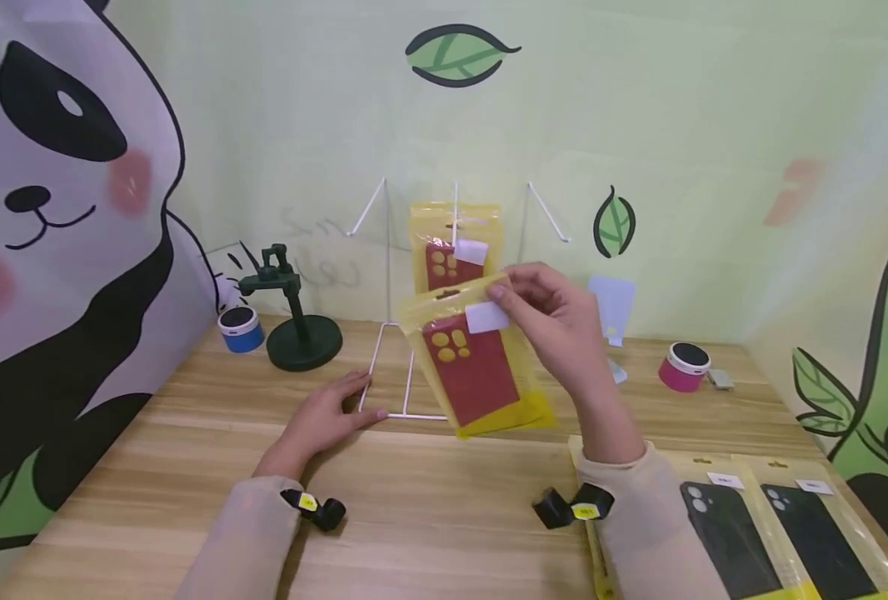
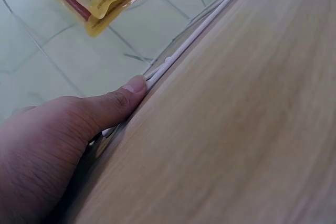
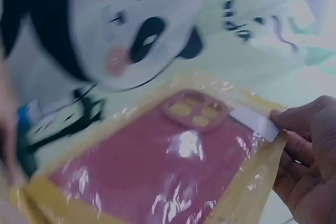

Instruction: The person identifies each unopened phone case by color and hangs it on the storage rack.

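Note:
A red phone case in a clear yellow-edged bag [image 1: 474,367] is pinched at its top right corner between the thumb and fingers of my right hand [image 1: 556,325]. The bag hangs tilted in front of the white wire rack [image 1: 406,383]. Behind it, a second bagged red phone case [image 1: 455,221] hangs on the rack's middle hook. My left hand [image 1: 327,412] rests at the front left corner of the rack's base, fingers extended. In the left wrist view the thumb [image 2: 123,98] presses on the white wire. A white label [image 3: 254,121] shows beside my right fingertips.
Bagged black phone cases [image 1: 732,533] lie at the right front of the table. A dark green stand [image 1: 301,333] and a blue round speaker [image 1: 241,331] are at the back left. A pink round speaker [image 1: 684,367] and a light blue stand [image 1: 612,304] are at the back right.

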### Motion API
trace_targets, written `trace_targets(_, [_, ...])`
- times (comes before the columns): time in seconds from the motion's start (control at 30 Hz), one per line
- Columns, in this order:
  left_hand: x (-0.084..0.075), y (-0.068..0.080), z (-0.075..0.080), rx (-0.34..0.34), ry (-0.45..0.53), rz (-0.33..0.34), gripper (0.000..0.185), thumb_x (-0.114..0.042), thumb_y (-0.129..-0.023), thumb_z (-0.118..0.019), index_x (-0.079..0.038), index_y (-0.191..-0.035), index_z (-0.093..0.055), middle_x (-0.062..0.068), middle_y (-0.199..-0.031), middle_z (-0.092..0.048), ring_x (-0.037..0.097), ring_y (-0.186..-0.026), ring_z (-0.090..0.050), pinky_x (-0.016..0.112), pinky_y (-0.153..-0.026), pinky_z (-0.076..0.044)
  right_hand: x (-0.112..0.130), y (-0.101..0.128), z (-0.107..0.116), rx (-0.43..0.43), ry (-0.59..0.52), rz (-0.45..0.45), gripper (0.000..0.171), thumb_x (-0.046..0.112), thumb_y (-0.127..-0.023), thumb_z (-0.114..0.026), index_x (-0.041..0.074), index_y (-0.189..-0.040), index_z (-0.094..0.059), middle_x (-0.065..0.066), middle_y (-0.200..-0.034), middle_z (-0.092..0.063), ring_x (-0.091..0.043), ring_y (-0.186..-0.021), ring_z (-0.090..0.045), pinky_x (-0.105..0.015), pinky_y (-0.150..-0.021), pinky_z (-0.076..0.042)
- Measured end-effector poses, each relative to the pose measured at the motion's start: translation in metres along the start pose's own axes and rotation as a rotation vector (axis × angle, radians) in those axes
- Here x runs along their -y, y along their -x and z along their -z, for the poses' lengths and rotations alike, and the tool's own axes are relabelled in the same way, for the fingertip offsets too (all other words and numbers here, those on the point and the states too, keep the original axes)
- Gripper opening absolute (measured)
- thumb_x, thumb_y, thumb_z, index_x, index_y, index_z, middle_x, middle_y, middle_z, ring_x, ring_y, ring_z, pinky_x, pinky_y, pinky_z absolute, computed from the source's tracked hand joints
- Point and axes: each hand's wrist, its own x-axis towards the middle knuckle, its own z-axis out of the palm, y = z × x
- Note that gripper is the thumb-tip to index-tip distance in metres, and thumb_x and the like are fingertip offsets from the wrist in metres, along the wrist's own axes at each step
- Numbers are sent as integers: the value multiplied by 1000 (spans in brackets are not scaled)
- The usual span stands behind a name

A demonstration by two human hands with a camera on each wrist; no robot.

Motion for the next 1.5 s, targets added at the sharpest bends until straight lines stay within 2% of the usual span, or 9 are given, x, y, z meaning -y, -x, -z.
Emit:
trace_targets(0.13, [1,-1,4,-11,-5,-14,85,-65,-85,-68,-13,-149,-51,10,-157,-42,35,-146,-35,58,-117,-28,7,-22,-14,-107,-78,17,20,18,-91,-77,2,-103,-73,-6,-86,-75,-22,-78,-64,-27,-69,-51])
trace_targets(0.3, [-3,0,2,5,-3,-19,87,-67,-84,-68,-13,-150,-50,10,-157,-41,35,-146,-35,57,-117,-28,5,-30,-20,-214,-97,-25,19,19,-88,-80,4,-99,-75,-4,-82,-74,-21,-77,-60,-28,-68,-46])
trace_targets(0.6, [-2,1,1,-1,11,-4,87,-68,-84,-68,-15,-150,-50,8,-158,-41,33,-146,-34,57,-117,-28,-15,-37,-24,-255,-57,-79,23,25,-89,-80,5,-100,-75,-5,-84,-74,-18,-76,-61,-26,-64,-46])
trace_targets(0.9, [-4,1,1,11,5,14,85,-66,-85,-69,-15,-150,-50,10,-158,-40,34,-147,-34,57,-117,-27,-32,-41,-27,-300,15,-127,25,25,-90,-79,3,-102,-75,-7,-87,-74,-15,-77,-64,-24,-67,-50])
trace_targets(1.1, [-4,0,3,2,10,18,84,-66,-85,-68,-16,-151,-49,8,-159,-39,34,-147,-33,57,-117,-27,-37,-45,-28,-317,18,-126,24,26,-90,-78,5,-102,-77,-6,-89,-75,-15,-78,-64,-25,-69,-49])
trace_targets(1.33, [-3,2,2,1,-6,-11,83,-63,-86,-69,-13,-150,-50,11,-158,-41,35,-146,-35,58,-116,-28,-39,-44,-27,-301,23,-156,23,25,-90,-78,5,-103,-76,-5,-89,-75,-14,-79,-64,-25,-71,-48])
trace_targets(1.5, [-2,2,1,4,-2,6,84,-65,-86,-68,-15,-150,-49,9,-158,-40,35,-146,-34,59,-117,-27,-41,-44,-28,-315,47,-159,21,23,-91,-78,6,-103,-76,-5,-92,-75,-15,-82,-65,-25,-72,-49])
